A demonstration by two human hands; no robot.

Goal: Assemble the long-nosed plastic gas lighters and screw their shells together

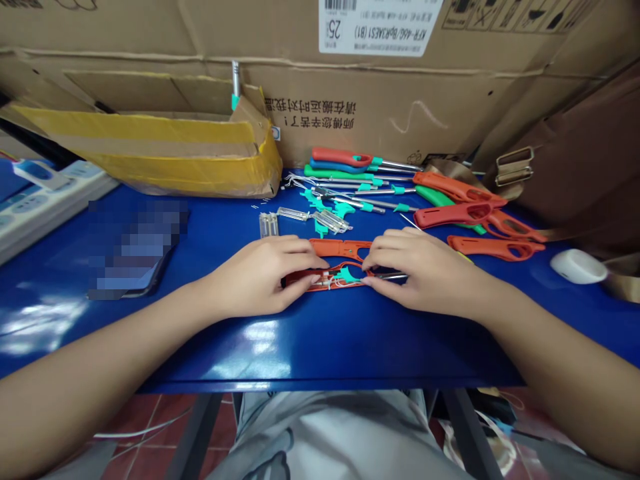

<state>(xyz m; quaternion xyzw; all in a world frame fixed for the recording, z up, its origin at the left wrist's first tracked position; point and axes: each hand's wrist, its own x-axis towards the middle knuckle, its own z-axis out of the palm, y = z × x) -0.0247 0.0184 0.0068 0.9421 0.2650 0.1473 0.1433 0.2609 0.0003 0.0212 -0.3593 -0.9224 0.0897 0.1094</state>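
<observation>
An orange lighter shell half point(320, 279) lies flat on the blue table point(320, 340), with a teal trigger piece point(346, 274) and a thin metal tube sticking out to the right. My left hand point(263, 275) presses down on its left end, fingers closed over it. My right hand point(417, 267) pinches the right end by the metal tube. A second orange shell half point(340, 248) lies just behind, between my hands.
Behind lie several finished orange, red, blue and green lighters point(450, 200), metal tubes with teal tips point(350, 200) and small clear parts point(269, 224). A taped cardboard box point(165, 150) stands back left, a power strip point(45, 193) far left, a white object point(577, 265) right.
</observation>
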